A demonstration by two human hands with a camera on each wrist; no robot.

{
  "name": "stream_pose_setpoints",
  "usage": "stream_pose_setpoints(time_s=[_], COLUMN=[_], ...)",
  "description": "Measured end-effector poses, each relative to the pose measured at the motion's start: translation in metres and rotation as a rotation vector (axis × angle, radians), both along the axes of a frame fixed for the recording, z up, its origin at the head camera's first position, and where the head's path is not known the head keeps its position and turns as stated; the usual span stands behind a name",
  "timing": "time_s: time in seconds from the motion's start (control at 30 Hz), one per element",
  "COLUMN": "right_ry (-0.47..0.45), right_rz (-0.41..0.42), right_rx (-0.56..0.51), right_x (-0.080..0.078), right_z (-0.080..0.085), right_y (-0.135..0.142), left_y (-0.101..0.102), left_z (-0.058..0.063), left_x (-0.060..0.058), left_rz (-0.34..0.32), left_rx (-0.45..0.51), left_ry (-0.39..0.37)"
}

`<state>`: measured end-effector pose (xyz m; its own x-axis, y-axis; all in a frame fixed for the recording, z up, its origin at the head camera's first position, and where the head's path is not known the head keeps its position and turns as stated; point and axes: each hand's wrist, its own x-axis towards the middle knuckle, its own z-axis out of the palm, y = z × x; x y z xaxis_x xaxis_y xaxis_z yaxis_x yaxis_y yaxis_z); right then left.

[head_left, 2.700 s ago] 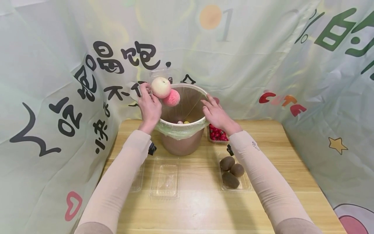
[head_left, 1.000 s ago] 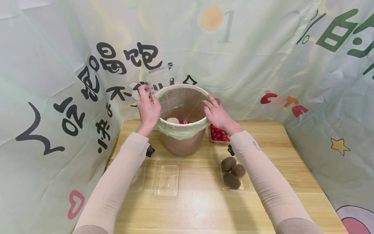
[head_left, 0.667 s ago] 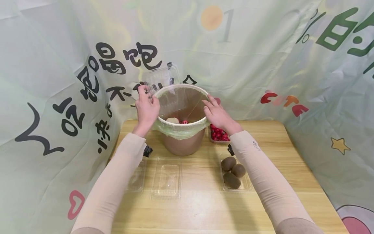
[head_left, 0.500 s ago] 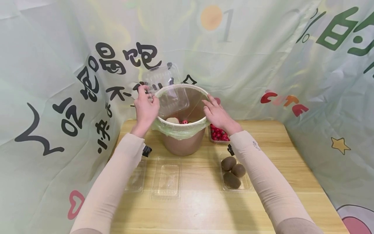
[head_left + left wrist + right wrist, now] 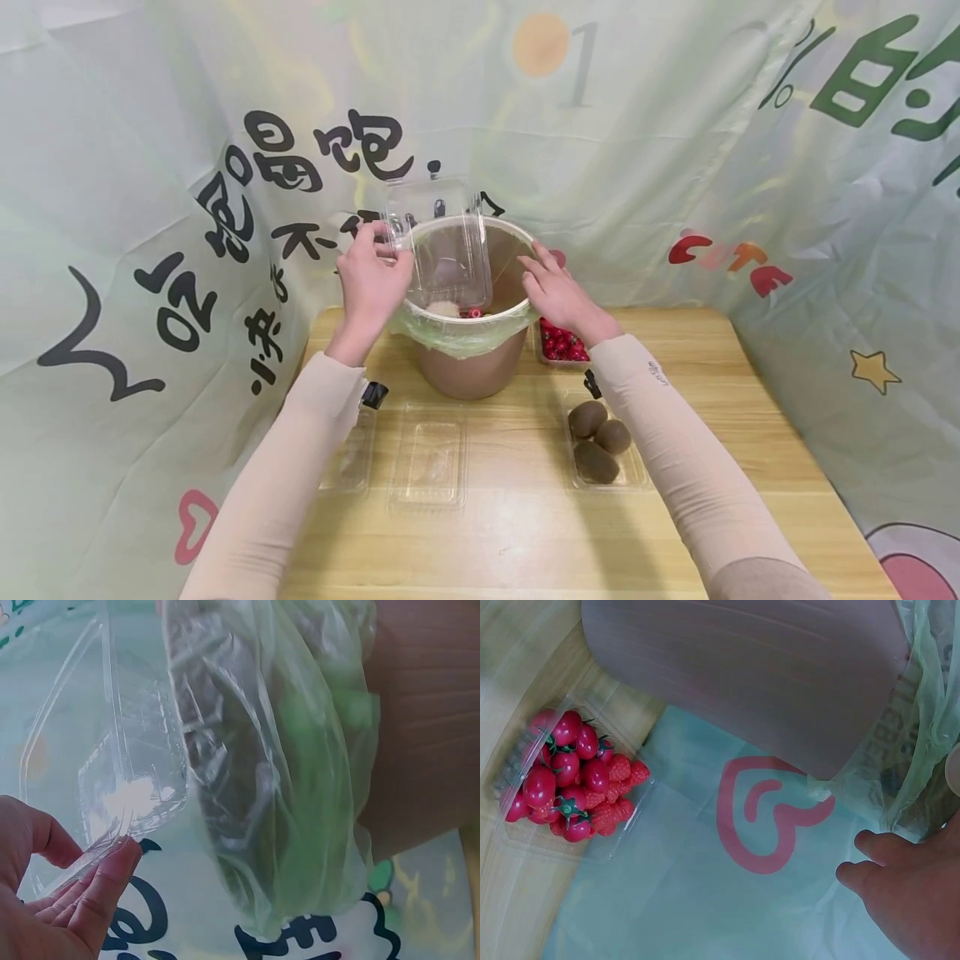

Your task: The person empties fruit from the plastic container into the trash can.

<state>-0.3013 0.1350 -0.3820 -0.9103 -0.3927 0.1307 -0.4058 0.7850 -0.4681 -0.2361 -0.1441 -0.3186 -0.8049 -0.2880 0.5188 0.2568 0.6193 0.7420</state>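
A brown bin [image 5: 468, 375] lined with a thin green plastic bag [image 5: 315, 817] stands towards the back of the table. My left hand [image 5: 369, 279] pinches the edge of a clear plastic box [image 5: 450, 250] between thumb and fingers. That box tilts over the bin's mouth, with no fruit in it. Low inside the bin, a pale round fruit [image 5: 442, 309] and a small red fruit [image 5: 475, 313] show past the rim. On the right, my right hand [image 5: 557, 292] holds the bin's bag-covered rim, with fingers on both sides of it.
Beside the bin on the right sits a clear box of cherry tomatoes and raspberries [image 5: 577, 780]. Nearer lie three kiwis [image 5: 596, 462] in another clear box. Two see-through boxes, one in the middle [image 5: 427, 467] and one by the left sleeve [image 5: 351, 458], rest on the wooden table [image 5: 510, 533].
The pale peach and the pink ball-shaped fruit, first at the tilted box, have dropped into the bin. My left hand has turned the box, which shifts slightly right. The right hand stays put.
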Motion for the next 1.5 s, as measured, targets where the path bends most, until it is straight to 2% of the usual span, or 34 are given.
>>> stream_pose_setpoints(time_s=[0.37,0.63,0.83,1.27,1.5], right_ry=[-0.008,-0.024,-0.024,-0.024,-0.019], right_rz=[0.008,0.009,0.013,0.015,0.016], right_rx=[-0.003,0.009,0.023,0.031,0.024], right_x=[0.000,0.002,0.003,0.002,0.002], right_z=[0.000,0.002,0.003,0.001,0.001], right_y=[0.000,0.001,0.001,0.001,0.001], left_y=[0.010,0.020,0.027,0.038,0.044], left_z=[-0.005,-0.013,-0.029,-0.064,-0.085], left_x=[0.034,0.057,0.070,0.090,0.101], left_rz=[-0.095,-0.199,-0.240,-0.248,-0.278], left_rx=[0.044,0.085,0.070,0.016,0.027], left_ry=[-0.018,-0.078,-0.080,-0.072,-0.079])
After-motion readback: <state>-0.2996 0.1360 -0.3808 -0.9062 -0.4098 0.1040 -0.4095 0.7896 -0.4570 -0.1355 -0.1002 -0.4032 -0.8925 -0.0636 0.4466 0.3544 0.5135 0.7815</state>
